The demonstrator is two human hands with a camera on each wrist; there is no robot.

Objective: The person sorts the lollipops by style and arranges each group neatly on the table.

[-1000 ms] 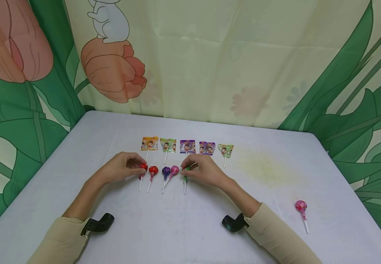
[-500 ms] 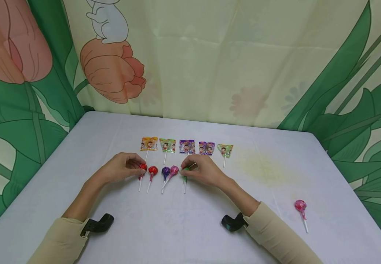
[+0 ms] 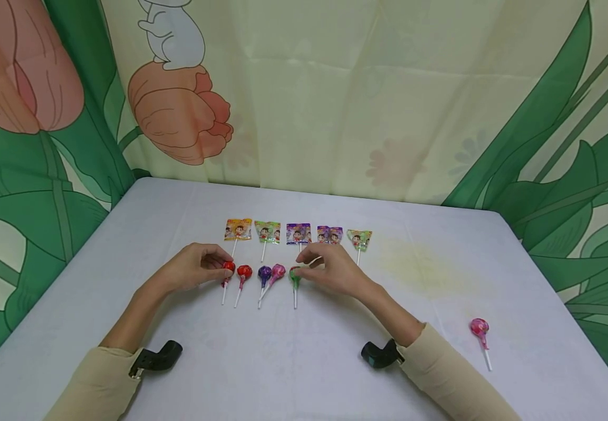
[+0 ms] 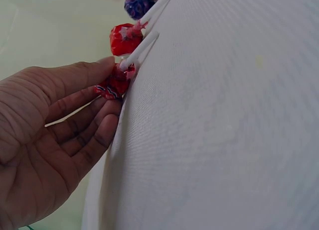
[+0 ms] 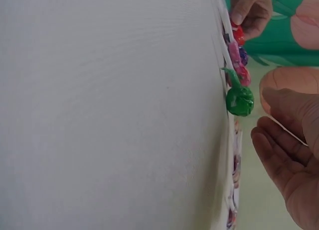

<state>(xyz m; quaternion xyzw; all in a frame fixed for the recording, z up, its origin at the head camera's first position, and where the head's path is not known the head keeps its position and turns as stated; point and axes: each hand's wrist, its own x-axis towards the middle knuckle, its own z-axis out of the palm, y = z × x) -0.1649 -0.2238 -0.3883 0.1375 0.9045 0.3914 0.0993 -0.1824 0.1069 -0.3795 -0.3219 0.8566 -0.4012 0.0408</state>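
My left hand (image 3: 195,269) pinches the leftmost red lollipop (image 4: 117,84) between thumb and fingers, its white stick toward me. Beside it lies a second red lollipop (image 3: 244,273). Further right, a purple lollipop (image 3: 264,273) and a pink lollipop (image 3: 278,271) lie together with their sticks crossing. A green lollipop (image 3: 295,279) ends this front row. My right hand (image 3: 337,270) is just right of the green lollipop, thumb and fingers parted; the right wrist view shows a gap between them and the green head (image 5: 240,101).
Behind is a row of flat-wrapped lollipops: orange (image 3: 237,229), green (image 3: 268,232), purple (image 3: 299,233), another purple (image 3: 330,235) partly behind my right hand, and green (image 3: 360,240). A single pink lollipop (image 3: 480,328) lies far right on the white tablecloth (image 3: 261,368).
My right hand has let go of the green lollipop and drawn slightly right, its fingers spreading. The left hand stays on the red lollipop.
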